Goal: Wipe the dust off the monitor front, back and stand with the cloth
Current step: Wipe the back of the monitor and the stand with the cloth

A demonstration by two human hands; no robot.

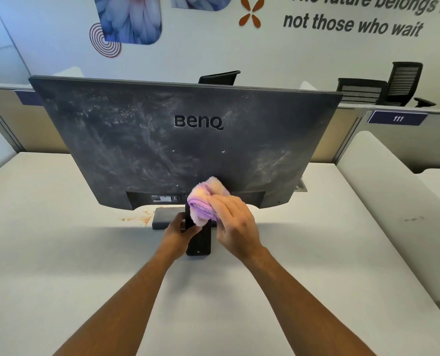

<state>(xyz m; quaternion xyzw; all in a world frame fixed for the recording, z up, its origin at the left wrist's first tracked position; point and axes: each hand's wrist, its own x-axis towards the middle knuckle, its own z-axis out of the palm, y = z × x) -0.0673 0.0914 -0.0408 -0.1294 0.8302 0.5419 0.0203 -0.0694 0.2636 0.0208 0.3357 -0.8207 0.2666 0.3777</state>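
From the head camera, the monitor [185,140] stands on the white desk [59,253] with its dusty back turned toward the person, a little beyond both hands. Its stand [198,240] runs as a dark upright post from the lower middle of the panel down toward the near edge. The left hand [179,233] curls round the left side of that post, steadying it. The right hand [233,219] holds the bunched pink and purple cloth [204,199] against the top of the post, where it meets the panel. The dusty back lies above and beyond the cloth, so the right hand is better placed, I judge, to sweep upward across it.
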